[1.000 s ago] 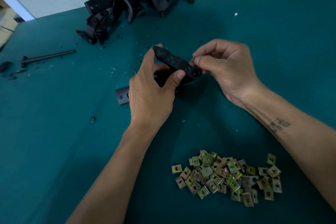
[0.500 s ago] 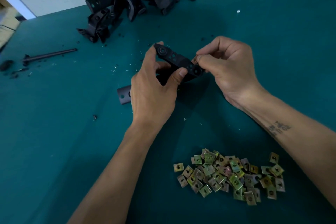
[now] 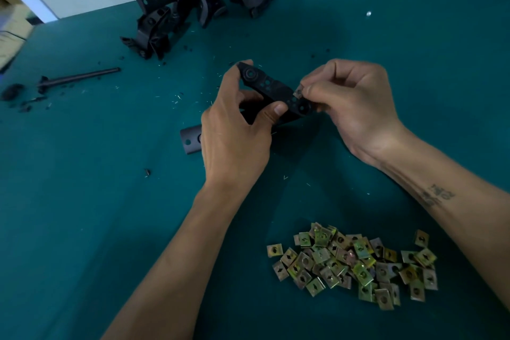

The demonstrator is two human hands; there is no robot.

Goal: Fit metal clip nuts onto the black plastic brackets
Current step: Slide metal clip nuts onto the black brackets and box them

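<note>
My left hand (image 3: 234, 135) grips a black plastic bracket (image 3: 271, 90) above the green table, thumb on its near side and fingers behind it. The bracket's face shows round holes and slants down to the right. My right hand (image 3: 350, 107) pinches a small metal clip nut (image 3: 298, 90) between thumb and forefinger against the bracket's right end. A heap of several brass-coloured clip nuts (image 3: 356, 265) lies on the table near me, to the right.
A pile of black brackets (image 3: 204, 0) sits at the table's far edge. Another dark bracket (image 3: 190, 138) lies flat, partly under my left hand. A dark rod (image 3: 80, 76) and black scraps lie at the left. The green table top (image 3: 82, 201) carries small shavings.
The clip nut in my right hand has shifted slightly along the bracket's right end. Both hands keep their hold and stay almost in place.
</note>
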